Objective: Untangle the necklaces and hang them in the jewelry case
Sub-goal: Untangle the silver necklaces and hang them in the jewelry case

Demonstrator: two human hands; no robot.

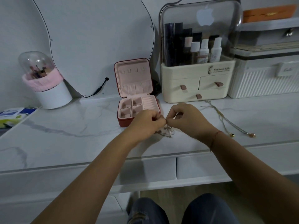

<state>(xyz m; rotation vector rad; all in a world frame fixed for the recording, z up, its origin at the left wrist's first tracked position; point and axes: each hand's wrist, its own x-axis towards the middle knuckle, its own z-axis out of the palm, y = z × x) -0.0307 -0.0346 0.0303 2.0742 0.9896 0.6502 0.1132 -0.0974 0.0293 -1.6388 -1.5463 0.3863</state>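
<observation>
- A small tangle of silvery necklaces [168, 132] sits at the centre of the frame. It is partly lifted off a white marble-patterned vanity top [64, 135] and partly hidden under the hands.
- The left hand [145, 122] has its fingers curled in, pinching the chain at the top of the tangle.
- The right hand [187, 120] meets it fingertip to fingertip. Its thumb and forefinger pinch the same chain, and the other fingers are bent loosely.
- A red thread bracelet [214, 139] circles the right wrist.
- The jewelry case [124, 122] stands open just behind the left hand, red outside and pale pink inside.
- The case's base has square compartments and a block of ring rolls. Its upright lid shows a row of small hooks above a gathered pocket, and nothing hangs on the hooks.
- Two separated necklaces [226, 120] lie stretched out right of centre, side by side, each ending in a small pendant toward the table's near edge.
- A cream cosmetic organizer [194, 84] with three drawers and a clear domed lid over bottles stands behind them, at upper right.
- A white ribbed box [267, 80] sits at the far right.
- A curved mirror [97, 46] leans at upper left.
- A domed brush holder [48, 88] with a pink fluffy band stands at left.
- A pack of wipes [13, 117] lies at the left edge.
- Knees in blue jeans [145, 210] show at the bottom.
</observation>
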